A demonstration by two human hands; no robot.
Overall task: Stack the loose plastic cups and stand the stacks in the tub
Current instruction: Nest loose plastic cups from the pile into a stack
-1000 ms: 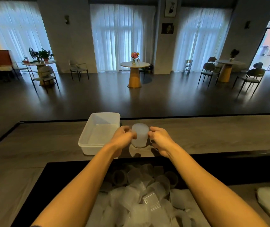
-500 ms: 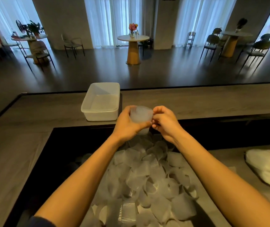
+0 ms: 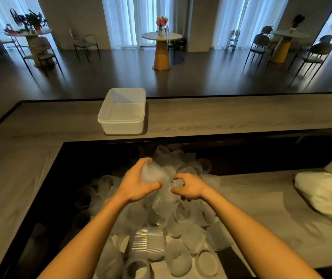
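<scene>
Holding ribbed cup (image 3: 153,174), grey counter (image 3: 221,115), dim café.

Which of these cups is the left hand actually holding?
The ribbed cup lifted above the pile, wrapped by the left hand; every other cup lies loose below.

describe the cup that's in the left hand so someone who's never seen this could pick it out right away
Start at the white tub on the wooden counter, then drop to the pile of loose cups in the dark well below. The left hand grips a ribbed translucent cup, the only one lifted clear above the heap.
</scene>
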